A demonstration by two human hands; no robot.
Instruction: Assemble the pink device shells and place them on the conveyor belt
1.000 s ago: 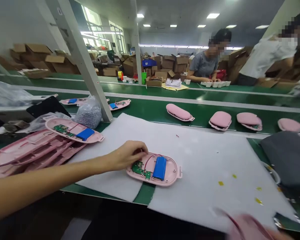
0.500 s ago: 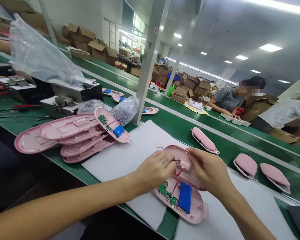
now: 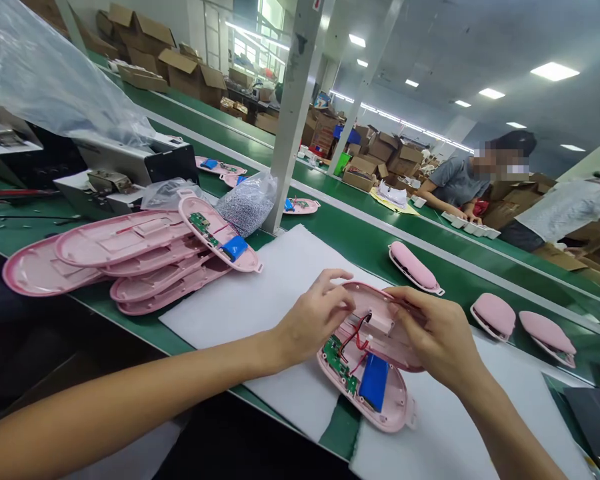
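My right hand grips the raised pink plastic shell half at its upper edge, tilting it with the inner side toward me. Below it, the other pink shell half lies on the white foam sheet, holding a green circuit board and a blue battery. Red and black wires run between the two halves. My left hand is at the left end of the raised half, fingers apart and curved, with nothing visible in them.
Pink shell halves are stacked at left beside a bag of small parts and metal boxes. A metal post rises behind the white foam sheet. Closed pink cases lie to the right. A person works across the bench.
My left hand has drawn away from the wires and its fingers have opened. The wires now show. My right hand still holds the raised shell half, and the view has shifted slightly.
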